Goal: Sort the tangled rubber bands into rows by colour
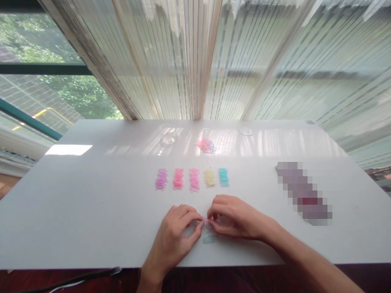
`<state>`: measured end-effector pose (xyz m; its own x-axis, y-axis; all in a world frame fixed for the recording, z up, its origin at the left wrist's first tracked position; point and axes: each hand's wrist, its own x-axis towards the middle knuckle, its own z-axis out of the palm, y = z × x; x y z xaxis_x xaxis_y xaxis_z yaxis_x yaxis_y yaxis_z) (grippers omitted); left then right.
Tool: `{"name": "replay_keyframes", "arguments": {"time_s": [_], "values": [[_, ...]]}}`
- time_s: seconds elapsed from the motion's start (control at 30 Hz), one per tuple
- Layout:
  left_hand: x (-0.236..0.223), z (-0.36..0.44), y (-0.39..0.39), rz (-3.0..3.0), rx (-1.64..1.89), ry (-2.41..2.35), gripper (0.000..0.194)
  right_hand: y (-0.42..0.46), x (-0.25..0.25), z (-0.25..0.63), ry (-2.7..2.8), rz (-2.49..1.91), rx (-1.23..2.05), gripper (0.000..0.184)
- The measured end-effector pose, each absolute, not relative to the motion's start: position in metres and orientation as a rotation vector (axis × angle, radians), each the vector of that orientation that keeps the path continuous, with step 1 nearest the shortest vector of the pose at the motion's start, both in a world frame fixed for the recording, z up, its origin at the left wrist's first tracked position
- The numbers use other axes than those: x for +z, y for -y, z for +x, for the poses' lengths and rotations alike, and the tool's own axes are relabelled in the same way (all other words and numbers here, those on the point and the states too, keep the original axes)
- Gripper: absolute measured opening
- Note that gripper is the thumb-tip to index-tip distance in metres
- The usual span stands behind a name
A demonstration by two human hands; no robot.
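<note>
My left hand (177,232) and my right hand (235,215) meet near the front edge of the white table (91,203), both pinched on a small cluster of thin rubber bands (208,224). A teal band (208,240) lies on the table just below my fingers. Beyond my hands runs a row of sorted band piles: purple (161,178), red-pink (178,178), pink (194,179), yellow (209,178) and teal (223,177). A mixed loose pile of bands (206,145) lies further back.
A clear plastic container (168,135) and a clear round lid (247,130) stand near the table's far edge. A blurred-out oblong object (304,193) lies at the right. Vertical blinds and a window are behind the table. A dark cable (76,278) runs below the front edge.
</note>
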<state>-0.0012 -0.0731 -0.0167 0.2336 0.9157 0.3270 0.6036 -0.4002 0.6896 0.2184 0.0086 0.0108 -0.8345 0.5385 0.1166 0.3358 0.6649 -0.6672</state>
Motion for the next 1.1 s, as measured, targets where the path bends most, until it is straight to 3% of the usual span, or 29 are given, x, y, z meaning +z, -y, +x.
{"name": "replay_keyframes", "arguments": {"time_s": [0.73,0.97,1.1], "values": [[-0.0149,-0.0015,0.0731,2.093,0.972,-1.404,0.009,-0.0119,0.0130,0.2246,2.507,-0.696,0.949,0.005],[-0.0189,-0.0030,0.0735,2.141,0.983,-1.423,0.024,-0.0108,0.0139,0.2227,2.485,-0.676,0.995,0.005],[-0.0197,-0.0039,0.0738,2.148,0.991,-1.395,0.016,-0.0101,0.0140,0.2220,2.494,-0.660,1.015,0.004]]}}
